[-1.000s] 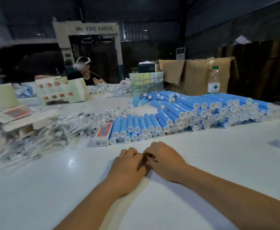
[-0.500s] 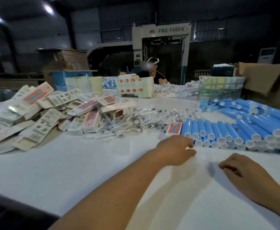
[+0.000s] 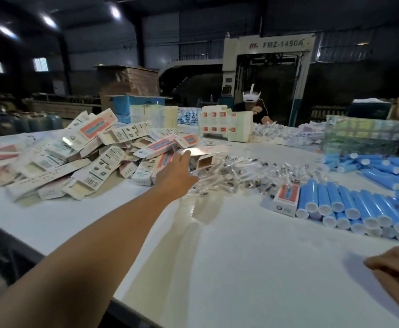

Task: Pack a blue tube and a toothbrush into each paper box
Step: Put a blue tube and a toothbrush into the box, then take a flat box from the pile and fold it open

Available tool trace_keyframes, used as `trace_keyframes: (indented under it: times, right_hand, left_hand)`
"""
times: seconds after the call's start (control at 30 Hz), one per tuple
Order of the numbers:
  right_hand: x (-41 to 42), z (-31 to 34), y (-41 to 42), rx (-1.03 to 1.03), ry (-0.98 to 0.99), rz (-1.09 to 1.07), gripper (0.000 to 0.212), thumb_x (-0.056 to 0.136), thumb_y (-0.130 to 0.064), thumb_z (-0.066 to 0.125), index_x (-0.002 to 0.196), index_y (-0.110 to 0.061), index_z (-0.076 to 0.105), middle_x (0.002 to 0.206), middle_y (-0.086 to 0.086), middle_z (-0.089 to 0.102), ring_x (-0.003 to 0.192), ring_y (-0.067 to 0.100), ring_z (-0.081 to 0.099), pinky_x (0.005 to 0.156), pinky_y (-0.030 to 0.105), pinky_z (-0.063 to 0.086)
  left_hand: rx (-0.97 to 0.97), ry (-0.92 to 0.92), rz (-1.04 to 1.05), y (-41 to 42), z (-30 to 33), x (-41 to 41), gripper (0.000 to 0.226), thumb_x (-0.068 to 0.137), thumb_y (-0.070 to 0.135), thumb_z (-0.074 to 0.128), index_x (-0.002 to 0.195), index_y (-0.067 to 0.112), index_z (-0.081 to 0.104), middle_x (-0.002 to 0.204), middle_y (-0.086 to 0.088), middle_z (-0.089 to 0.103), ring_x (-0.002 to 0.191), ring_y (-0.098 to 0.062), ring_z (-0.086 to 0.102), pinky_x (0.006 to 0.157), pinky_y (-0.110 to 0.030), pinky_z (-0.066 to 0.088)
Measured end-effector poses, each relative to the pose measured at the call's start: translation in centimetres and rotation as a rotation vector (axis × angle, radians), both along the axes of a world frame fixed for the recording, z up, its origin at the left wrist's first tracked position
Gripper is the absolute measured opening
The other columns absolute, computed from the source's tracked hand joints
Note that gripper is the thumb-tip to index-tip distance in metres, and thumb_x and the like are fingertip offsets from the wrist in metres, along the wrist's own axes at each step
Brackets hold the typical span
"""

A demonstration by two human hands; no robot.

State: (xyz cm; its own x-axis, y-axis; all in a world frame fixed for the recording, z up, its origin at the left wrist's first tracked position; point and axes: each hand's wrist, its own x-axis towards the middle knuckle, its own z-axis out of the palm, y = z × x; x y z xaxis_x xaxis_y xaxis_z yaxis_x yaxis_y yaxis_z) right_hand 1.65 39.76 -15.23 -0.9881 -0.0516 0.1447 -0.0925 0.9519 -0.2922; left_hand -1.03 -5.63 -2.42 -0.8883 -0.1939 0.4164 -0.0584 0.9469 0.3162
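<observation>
A heap of flattened paper boxes (image 3: 80, 157) covers the left part of the white table (image 3: 253, 256). My left hand (image 3: 177, 172) is stretched out at the heap's right edge, fingers straight, reaching an open-ended box (image 3: 205, 159); whether it touches the box is unclear. Wrapped toothbrushes (image 3: 241, 172) lie scattered in the middle. Rows of blue tubes (image 3: 359, 207) with white caps are stacked at the right, with one packed box (image 3: 286, 200) beside them. My right hand (image 3: 397, 278) rests near the table at the lower right, fingers loosely curled, holding nothing.
Another person with a white headset (image 3: 253, 100) works at the far side of the table. Stacks of printed cartons (image 3: 226, 126) and a bundle of wrapped packs (image 3: 364, 138) stand along the back. A large machine (image 3: 269, 74) is behind.
My view has swung left. My left hand has moved away from the right hand, out to the box heap; the right hand has stayed low near me.
</observation>
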Motion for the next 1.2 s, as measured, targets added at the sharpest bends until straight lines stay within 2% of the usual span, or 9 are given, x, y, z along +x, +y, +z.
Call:
trace_keyframes:
  times: [0.07, 0.3, 0.5, 0.6, 0.77, 0.9, 1.03, 1.1, 1.2]
  right_hand:
    - [2.9, 2.5, -0.9, -0.181, 0.2, 0.029, 0.015, 0.086, -0.019, 0.057, 0.087, -0.02, 0.071, 0.089, 0.0, 0.067, 0.087, 0.005, 0.058, 0.08, 0.025, 0.044]
    - [6.8, 6.4, -2.8, -0.126, 0.264, 0.093, 0.038, 0.074, 0.005, 0.072, 0.074, -0.033, 0.069, 0.076, -0.01, 0.061, 0.079, 0.008, 0.055, 0.067, 0.023, 0.042]
    - [7.4, 7.0, -3.2, -0.149, 0.256, 0.135, 0.041, 0.08, -0.005, 0.069, 0.073, -0.043, 0.058, 0.079, -0.013, 0.059, 0.078, 0.007, 0.056, 0.065, 0.017, 0.038]
    - [7.5, 7.1, -3.1, -0.103, 0.262, 0.154, 0.033, 0.083, -0.009, 0.067, 0.077, -0.04, 0.059, 0.079, -0.012, 0.057, 0.079, 0.003, 0.054, 0.066, 0.018, 0.037]
    - [7.3, 7.0, -2.8, -0.044, 0.192, 0.153, 0.024, 0.093, -0.019, 0.055, 0.083, -0.041, 0.058, 0.085, -0.015, 0.053, 0.082, -0.002, 0.049, 0.069, 0.015, 0.037]
    - [7.6, 7.1, -2.7, -0.241, 0.22, 0.144, 0.019, 0.093, -0.019, 0.057, 0.086, -0.034, 0.067, 0.082, -0.013, 0.061, 0.076, 0.0, 0.056, 0.066, 0.011, 0.039]
    - [8.7, 8.4, -2.8, -1.014, 0.087, 0.088, 0.023, 0.095, -0.026, 0.053, 0.084, -0.018, 0.072, 0.071, 0.008, 0.068, 0.051, 0.018, 0.057, 0.042, 0.027, 0.04]
    - [9.2, 9.5, -2.7, -1.336, -0.14, 0.063, 0.042, 0.095, -0.045, 0.045, 0.099, -0.009, 0.068, 0.079, 0.016, 0.069, 0.052, 0.025, 0.058, 0.038, 0.027, 0.039]
    - [9.6, 10.4, -2.6, -1.452, -0.358, 0.089, 0.057, 0.095, -0.054, 0.039, 0.104, -0.006, 0.067, 0.08, 0.015, 0.067, 0.062, 0.023, 0.062, 0.046, 0.032, 0.049]
  left_hand:
    - [-0.004, 0.075, 0.01, 1.3, -0.1, -1.4, 0.059, 0.089, 0.037, 0.061, 0.137, 0.02, 0.031, 0.141, -0.004, 0.035, 0.117, -0.026, 0.048, 0.071, -0.037, 0.043]
    - [-0.35, 0.175, 0.144, 3.4, -1.7, -4.9, 0.031, 0.093, 0.017, 0.05, 0.124, 0.019, 0.055, 0.131, -0.008, 0.044, 0.114, -0.031, 0.046, 0.074, -0.039, 0.047]
    - [0.295, 0.443, 0.083, 3.3, 2.4, -3.9, 0.025, 0.095, 0.015, 0.051, 0.118, 0.011, 0.059, 0.121, -0.008, 0.054, 0.101, -0.026, 0.056, 0.074, -0.037, 0.05]
    - [0.68, 0.586, -0.057, 3.7, 6.0, -1.1, 0.012, 0.094, 0.021, 0.055, 0.101, 0.012, 0.059, 0.097, -0.004, 0.059, 0.087, -0.02, 0.06, 0.063, -0.028, 0.052]
    - [0.778, 0.695, -0.326, 7.0, 10.6, 4.7, 0.017, 0.094, 0.021, 0.056, 0.079, 0.027, 0.052, 0.082, 0.002, 0.059, 0.075, -0.009, 0.061, 0.059, -0.019, 0.046]
    - [0.306, 0.607, -0.581, 12.2, 11.6, 8.7, 0.011, 0.097, 0.021, 0.049, 0.088, 0.017, 0.05, 0.075, 0.001, 0.055, 0.063, -0.008, 0.054, 0.052, -0.021, 0.045]
    - [-0.516, 0.806, -0.633, 19.6, 7.4, 10.9, 0.01, 0.081, 0.001, 0.062, 0.086, 0.009, 0.063, 0.07, -0.008, 0.057, 0.061, -0.026, 0.052, 0.048, -0.028, 0.037]
    - [-0.65, 0.823, -0.662, 23.3, 3.7, 11.5, 0.017, 0.077, -0.001, 0.057, 0.079, 0.014, 0.066, 0.067, -0.008, 0.059, 0.06, -0.025, 0.055, 0.049, -0.028, 0.035]
    - [-0.678, 0.779, -0.776, 27.7, -1.5, 11.7, 0.016, 0.078, 0.01, 0.055, 0.073, 0.022, 0.065, 0.069, -0.002, 0.061, 0.062, -0.021, 0.056, 0.051, -0.026, 0.036]
